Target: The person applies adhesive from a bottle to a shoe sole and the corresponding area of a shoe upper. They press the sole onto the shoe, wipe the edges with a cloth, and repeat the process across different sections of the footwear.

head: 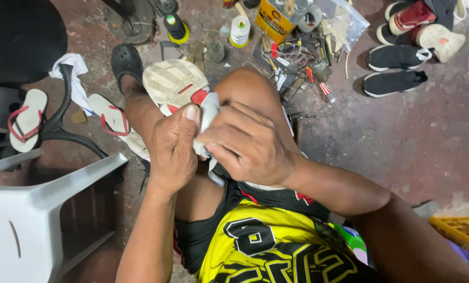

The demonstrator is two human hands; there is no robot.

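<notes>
A cream sneaker with red accents (174, 81) rests sole-up on my lap, between my knees. My left hand (173, 149) clasps its near end, thumb up against a white strip of the shoe or cloth (208, 112). My right hand (250, 144) closes over the same white piece from the right. Both hands press together, hiding most of the upper of the shoe.
Thread spools (240, 30), a yellow can (274, 20) and scattered tools (297, 63) lie on the floor ahead. Black slip-on shoes (394, 71) sit at right, flip-flops (27, 118) at left. A white plastic chair (30, 209) stands lower left, a yellow crate (462, 230) lower right.
</notes>
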